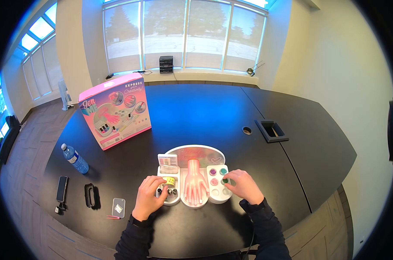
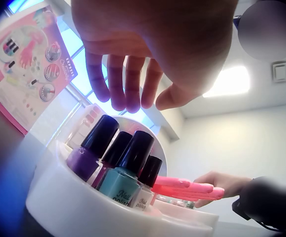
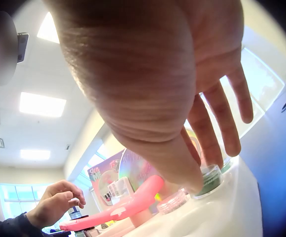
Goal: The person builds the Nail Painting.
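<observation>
The left hand is over the left tray of a white nail set, beside a yellow-green patterned item. In the left wrist view its fingers hang loosely bent above several polish bottles, with nothing visible between them. The right hand is at the right tray; its thumb and a partly hidden finger pinch a green glitter pot seated there. A pink model hand lies palm down between the trays, and a pink pot sits left of the green one.
A pink box stands at the back left, with a water bottle before it. Left on the table are a phone, a black band, a small clear case and pink tweezers. A framed table opening lies back right.
</observation>
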Demonstrator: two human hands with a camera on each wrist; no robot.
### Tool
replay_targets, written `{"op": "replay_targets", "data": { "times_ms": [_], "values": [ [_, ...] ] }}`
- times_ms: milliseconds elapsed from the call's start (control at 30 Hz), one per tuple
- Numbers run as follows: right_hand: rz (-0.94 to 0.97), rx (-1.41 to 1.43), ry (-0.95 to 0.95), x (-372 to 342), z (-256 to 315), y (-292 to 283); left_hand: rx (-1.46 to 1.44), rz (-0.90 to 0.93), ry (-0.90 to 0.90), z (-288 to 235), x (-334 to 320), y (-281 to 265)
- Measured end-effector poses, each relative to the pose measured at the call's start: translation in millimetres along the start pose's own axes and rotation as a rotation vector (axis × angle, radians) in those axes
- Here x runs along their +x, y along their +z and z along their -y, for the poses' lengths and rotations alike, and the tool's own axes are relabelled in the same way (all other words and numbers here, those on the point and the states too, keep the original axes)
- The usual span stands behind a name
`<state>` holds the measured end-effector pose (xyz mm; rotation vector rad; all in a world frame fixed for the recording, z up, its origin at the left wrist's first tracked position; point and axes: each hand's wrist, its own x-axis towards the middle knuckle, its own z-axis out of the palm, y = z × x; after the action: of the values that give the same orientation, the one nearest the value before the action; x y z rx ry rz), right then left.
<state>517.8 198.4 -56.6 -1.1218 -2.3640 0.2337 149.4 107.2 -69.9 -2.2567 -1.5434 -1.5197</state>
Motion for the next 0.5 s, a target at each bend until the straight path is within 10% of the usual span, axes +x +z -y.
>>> {"op": "replay_targets", "data": {
  "times_ms": [500],
  "values": [
    [0.03, -0.031, 0.026, -1.0, -2.5, 3.8, -0.006, 0.004, -0.006, -3.3, 0.6, -0.6]
  ]
}}
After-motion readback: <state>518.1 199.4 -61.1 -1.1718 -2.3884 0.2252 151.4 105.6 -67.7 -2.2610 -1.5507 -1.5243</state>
